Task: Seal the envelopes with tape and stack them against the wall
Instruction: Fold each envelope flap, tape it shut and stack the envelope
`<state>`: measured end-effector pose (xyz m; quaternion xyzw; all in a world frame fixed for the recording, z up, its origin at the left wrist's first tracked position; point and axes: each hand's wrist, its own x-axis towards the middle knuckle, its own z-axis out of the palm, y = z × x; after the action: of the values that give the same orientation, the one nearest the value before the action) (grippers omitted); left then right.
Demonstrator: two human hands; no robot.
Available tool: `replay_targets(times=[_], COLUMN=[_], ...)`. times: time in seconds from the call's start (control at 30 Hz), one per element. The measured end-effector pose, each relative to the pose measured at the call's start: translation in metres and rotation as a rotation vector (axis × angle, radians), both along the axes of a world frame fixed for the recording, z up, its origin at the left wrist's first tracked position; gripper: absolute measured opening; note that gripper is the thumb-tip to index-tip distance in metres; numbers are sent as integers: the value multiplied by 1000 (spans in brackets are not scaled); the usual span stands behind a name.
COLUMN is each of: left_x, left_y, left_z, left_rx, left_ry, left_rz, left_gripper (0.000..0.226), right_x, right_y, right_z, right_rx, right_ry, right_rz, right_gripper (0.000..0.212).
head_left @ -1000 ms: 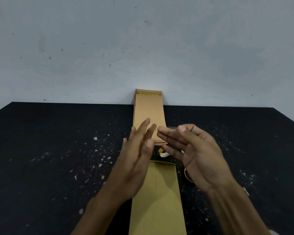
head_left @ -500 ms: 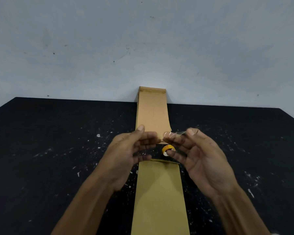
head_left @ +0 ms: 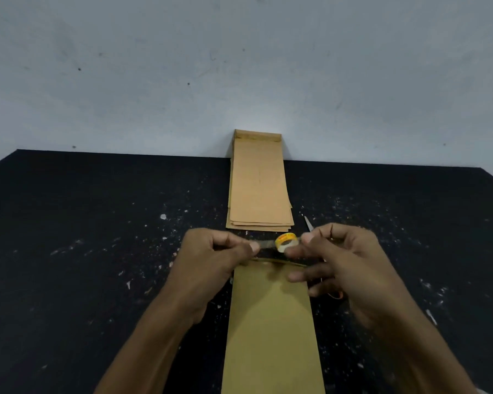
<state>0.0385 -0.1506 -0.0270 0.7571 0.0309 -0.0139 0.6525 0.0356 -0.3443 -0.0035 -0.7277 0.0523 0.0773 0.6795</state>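
Observation:
A long brown envelope (head_left: pixel 271 322) lies lengthwise on the black table (head_left: pixel 83 251) right in front of me. Just above its far edge, a short strip of clear tape (head_left: pixel 265 245) is stretched between my hands. My left hand (head_left: pixel 211 263) pinches the strip's left end and my right hand (head_left: pixel 345 263) pinches its right end. A small yellow tape roll (head_left: pixel 286 242) sits on the table just behind the strip. A stack of brown envelopes (head_left: pixel 258 189) lies beyond it, its far end propped up against the grey wall (head_left: pixel 239 66).
Scissors lie under my right hand; only the blade tip (head_left: pixel 308 223) and a bit of orange handle (head_left: pixel 336 295) show. White specks and paper scraps dot the table. The table's edges slope away at far left and far right.
My hands went from open and raised to pinching a tape strip between them. They have since moved apart and dropped closer to the near envelope's far edge.

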Motion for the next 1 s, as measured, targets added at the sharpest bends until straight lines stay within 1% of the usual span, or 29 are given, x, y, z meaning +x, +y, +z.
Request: replay_targets(times=[0.07,0.2,0.5,0.57,0.63,0.73,0.83,1.0], left_x=[-1,-3,-3,-5,-6,-6,-6,-5], left_y=[1,-1,-3,-6,-11,-17,-19,-20], left_z=[-1,-7,-25,-25,-25,-28,-32,-37], left_rx=[17,76,308,303,291,337,375,432], left_ry=[-31,-40,-23,-29,-51,-102,-127,-198], left_rz=[40,33,85,108,159,253,302,304], left_gripper=[14,12,7,11,20,27,26,21], right_x=[0,3,6,5,4,3,3,2], right_y=[-1,-1,0,2,3,7,11,17], right_z=[-2,-14,-39,-39,-39,-40,-46,-51], right_rx=[-99,-191,-360,-380,-398,-455,-536,-602], right_ry=[-44,-82,-59,-76,-83,-86,-125,-148], right_rz=[-40,-66,-74,-95,-111,-117,-148,-149], right_gripper=[12,13,13,13,14,20,29,28])
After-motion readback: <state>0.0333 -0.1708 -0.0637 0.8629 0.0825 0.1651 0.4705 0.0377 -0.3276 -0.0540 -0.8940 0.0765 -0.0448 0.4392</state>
